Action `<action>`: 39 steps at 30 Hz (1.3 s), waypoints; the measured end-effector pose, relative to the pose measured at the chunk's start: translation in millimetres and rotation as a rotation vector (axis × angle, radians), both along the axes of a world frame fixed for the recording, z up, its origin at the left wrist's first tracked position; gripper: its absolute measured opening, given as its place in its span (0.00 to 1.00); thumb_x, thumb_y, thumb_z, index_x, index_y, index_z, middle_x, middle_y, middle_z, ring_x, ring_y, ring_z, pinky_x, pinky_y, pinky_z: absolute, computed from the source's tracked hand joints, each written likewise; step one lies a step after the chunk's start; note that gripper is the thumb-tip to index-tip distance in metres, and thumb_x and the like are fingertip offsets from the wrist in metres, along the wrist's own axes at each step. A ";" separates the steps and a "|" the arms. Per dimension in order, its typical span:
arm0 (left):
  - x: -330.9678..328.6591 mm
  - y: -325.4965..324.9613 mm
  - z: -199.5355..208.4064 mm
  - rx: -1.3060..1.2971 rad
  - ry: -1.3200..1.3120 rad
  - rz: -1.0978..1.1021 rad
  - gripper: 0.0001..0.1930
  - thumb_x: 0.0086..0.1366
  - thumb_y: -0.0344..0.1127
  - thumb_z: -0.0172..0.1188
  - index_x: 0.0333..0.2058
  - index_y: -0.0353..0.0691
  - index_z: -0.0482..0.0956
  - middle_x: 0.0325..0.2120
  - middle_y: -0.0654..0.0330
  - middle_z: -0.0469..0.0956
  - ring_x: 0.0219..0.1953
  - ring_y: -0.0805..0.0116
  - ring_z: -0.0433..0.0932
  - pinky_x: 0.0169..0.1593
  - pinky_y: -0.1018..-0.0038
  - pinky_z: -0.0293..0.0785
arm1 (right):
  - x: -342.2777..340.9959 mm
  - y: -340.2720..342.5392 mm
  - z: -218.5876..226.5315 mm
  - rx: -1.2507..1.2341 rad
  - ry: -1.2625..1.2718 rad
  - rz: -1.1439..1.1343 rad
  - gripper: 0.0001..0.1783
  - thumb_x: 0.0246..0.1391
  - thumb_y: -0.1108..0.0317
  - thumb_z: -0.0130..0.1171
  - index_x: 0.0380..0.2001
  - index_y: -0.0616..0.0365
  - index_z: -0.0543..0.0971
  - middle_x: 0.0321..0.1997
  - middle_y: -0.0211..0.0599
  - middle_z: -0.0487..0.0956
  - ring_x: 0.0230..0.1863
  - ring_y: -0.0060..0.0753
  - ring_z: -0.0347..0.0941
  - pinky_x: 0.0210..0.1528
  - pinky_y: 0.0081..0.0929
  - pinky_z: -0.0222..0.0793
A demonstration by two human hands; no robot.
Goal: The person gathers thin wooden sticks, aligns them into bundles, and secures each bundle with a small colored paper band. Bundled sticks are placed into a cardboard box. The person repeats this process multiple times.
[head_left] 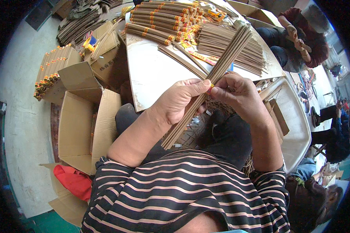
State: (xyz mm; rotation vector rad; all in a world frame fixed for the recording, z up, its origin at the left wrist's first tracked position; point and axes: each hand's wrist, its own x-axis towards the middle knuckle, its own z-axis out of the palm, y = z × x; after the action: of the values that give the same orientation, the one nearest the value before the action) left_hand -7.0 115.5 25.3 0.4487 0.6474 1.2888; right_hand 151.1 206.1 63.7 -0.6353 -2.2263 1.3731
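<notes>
I see left hand (pixel 181 101) closed around middle of bundle of thin brown sticks (pixel 217 72), fingers wrapped. Right hand (pixel 237 95) pinches small yellow-red band (pixel 210 88) at same spot, fingertips closed on it. Bundle runs diagonally from lap up over white tabletop (pixel 151 73). I judge sticks light, stiff but brittle, prone to sliding apart. Best grip at mid-length, whole-hand wrap, gentle squeeze. Banded bundles (pixel 163 17) lie well apart at table's far end.

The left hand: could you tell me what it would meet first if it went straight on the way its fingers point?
Probably the right hand: the left hand points at it across the stick bundle.
</notes>
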 end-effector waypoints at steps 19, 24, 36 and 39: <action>7.3 -5.6 -5.3 -0.049 0.097 0.066 0.10 0.62 0.38 0.53 0.34 0.37 0.73 0.24 0.62 0.74 0.21 0.75 0.73 0.22 0.82 0.70 | -2.1 -3.8 9.7 0.112 -0.340 -0.065 0.16 0.45 0.62 0.64 0.21 0.66 0.77 0.18 0.29 0.69 0.21 0.18 0.63 0.22 0.21 0.60; 8.1 -6.9 -4.4 -0.068 0.092 0.076 0.09 0.62 0.38 0.53 0.33 0.37 0.73 0.23 0.62 0.74 0.20 0.75 0.72 0.22 0.82 0.70 | -2.2 -5.0 9.3 0.194 -0.334 -0.067 0.17 0.45 0.60 0.65 0.22 0.67 0.77 0.17 0.32 0.70 0.20 0.19 0.63 0.22 0.22 0.60; 7.1 -9.2 -9.6 -0.079 0.014 0.009 0.11 0.62 0.41 0.52 0.35 0.40 0.73 0.21 0.64 0.73 0.18 0.72 0.73 0.17 0.79 0.67 | 0.4 -2.1 3.5 0.096 -0.286 -0.016 0.18 0.44 0.60 0.65 0.27 0.66 0.77 0.20 0.34 0.72 0.24 0.20 0.66 0.25 0.22 0.64; 6.9 -8.8 -8.4 -0.067 0.006 0.013 0.12 0.62 0.42 0.52 0.38 0.40 0.72 0.22 0.66 0.72 0.18 0.72 0.73 0.18 0.79 0.65 | -1.3 -0.2 4.5 0.055 -0.201 0.043 0.19 0.44 0.60 0.64 0.31 0.67 0.77 0.23 0.37 0.75 0.26 0.24 0.70 0.29 0.24 0.67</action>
State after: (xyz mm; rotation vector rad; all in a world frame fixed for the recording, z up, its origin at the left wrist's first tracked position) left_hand 0.0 106.6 17.0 0.3941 0.6968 1.2746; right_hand 149.8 205.9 68.2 -0.7392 -2.4391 1.3146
